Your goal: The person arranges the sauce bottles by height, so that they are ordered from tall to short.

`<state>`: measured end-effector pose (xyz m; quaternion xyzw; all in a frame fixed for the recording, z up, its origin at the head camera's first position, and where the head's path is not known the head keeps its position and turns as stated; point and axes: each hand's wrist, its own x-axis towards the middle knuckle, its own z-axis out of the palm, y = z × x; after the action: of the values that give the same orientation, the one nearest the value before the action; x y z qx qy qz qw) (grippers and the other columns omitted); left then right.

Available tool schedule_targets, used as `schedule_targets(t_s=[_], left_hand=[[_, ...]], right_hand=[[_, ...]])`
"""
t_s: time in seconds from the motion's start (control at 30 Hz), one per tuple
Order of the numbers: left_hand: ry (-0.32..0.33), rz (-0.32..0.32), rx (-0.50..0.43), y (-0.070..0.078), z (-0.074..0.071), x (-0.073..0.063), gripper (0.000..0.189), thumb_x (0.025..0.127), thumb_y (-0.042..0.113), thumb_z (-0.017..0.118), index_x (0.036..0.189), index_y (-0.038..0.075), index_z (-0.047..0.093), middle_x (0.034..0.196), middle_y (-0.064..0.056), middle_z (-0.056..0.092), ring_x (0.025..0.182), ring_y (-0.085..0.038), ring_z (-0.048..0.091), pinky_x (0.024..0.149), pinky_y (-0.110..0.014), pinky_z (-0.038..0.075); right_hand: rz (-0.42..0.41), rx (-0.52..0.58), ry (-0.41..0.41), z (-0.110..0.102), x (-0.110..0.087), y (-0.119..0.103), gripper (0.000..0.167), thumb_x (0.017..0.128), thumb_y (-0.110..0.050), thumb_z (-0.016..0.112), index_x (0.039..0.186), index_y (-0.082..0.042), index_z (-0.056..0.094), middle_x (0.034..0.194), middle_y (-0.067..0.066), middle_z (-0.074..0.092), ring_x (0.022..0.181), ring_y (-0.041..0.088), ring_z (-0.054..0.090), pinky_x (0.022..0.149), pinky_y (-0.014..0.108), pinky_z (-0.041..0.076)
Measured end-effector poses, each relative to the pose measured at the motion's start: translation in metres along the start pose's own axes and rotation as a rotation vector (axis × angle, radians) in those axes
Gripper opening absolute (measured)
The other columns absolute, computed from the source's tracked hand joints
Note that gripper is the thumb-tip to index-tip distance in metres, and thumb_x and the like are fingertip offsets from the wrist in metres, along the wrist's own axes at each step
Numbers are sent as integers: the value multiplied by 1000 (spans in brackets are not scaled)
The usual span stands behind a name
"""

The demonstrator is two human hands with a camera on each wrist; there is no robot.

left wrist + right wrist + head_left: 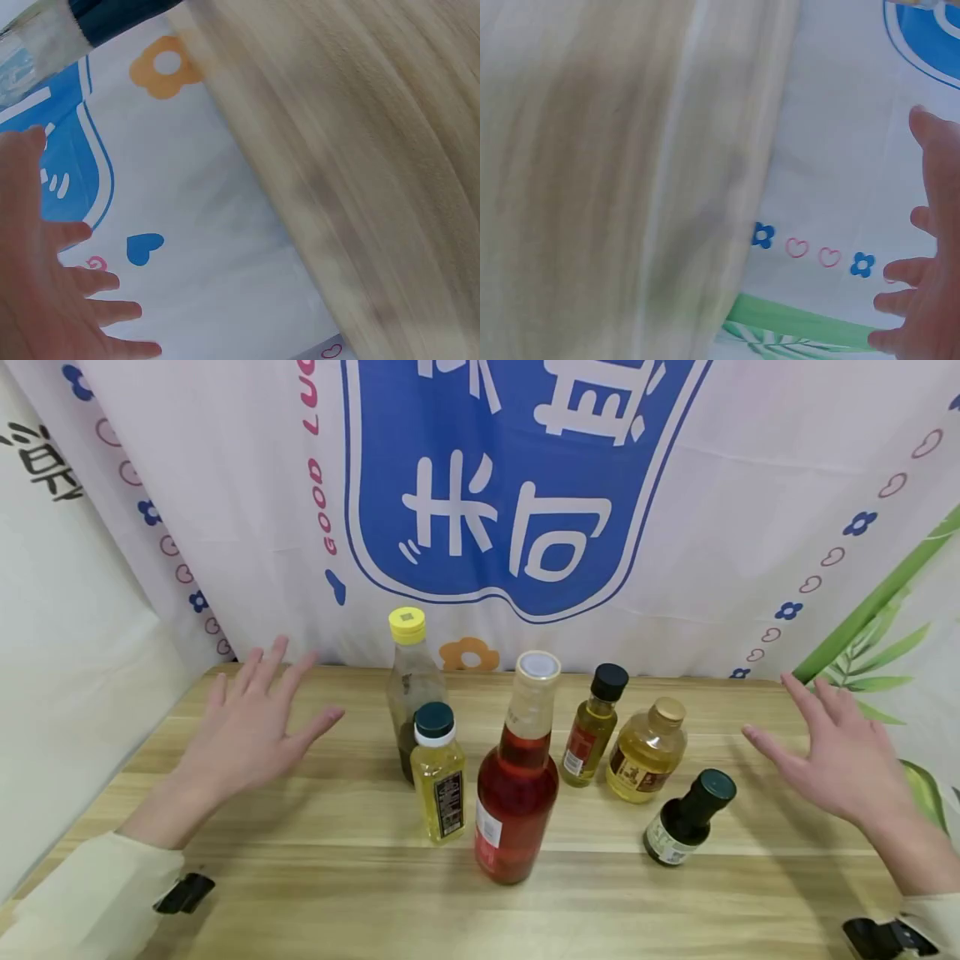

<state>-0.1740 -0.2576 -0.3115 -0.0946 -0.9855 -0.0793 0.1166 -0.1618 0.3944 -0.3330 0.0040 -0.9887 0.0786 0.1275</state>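
In the head view my left hand (251, 731) is held over the left side of the table, fingers spread, holding nothing. My right hand (843, 752) hovers likewise at the right, fingers apart. Between them stand several bottles. Nearest the left hand are a yellow-capped bottle of dark liquid (412, 685) and a green-capped bottle of yellow oil (438, 781) partly in front of it. A tall red bottle (517, 802) stands in the middle. Behind it to the right are a slim black-capped oil bottle (590, 735) and a round gold-capped bottle (647, 752). A small dark bottle (686, 822) is closest to the right hand.
The wooden table (337, 893) backs onto a white cloth (247, 510) printed with a blue emblem. A green bamboo print (892, 593) shows at the right. Black straps (183, 893) sit at both sleeves.
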Motion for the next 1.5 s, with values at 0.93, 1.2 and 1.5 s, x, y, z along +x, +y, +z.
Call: schedule_targets(t_s=[0.93,1.2,1.5], left_hand=[[155,80,-929,72,-15,-1,52,105,23,69,154,13,52,153,-6,61,133,-9,62,103,-11,51],[78,125,-1037,80,11,10,59,99,13,75,154,10,52,153,-9,61,137,-17,60,107,-17,52],[49,95,-1063,81,24,12,66,95,5,77,155,3,49,156,-14,58,140,-31,57,104,-12,51]], right_hand=[[-532,1189,244,-39,-39,-198,66,83,26,66,146,9,54,130,17,72,118,16,70,99,20,58],[-533,1158,-58,-4,-49,-234,76,86,7,82,153,-9,52,141,10,67,128,17,65,103,27,58],[-508,1122,-143,22,-53,-250,67,84,-5,88,143,-19,60,135,1,70,123,15,69,106,35,58]])
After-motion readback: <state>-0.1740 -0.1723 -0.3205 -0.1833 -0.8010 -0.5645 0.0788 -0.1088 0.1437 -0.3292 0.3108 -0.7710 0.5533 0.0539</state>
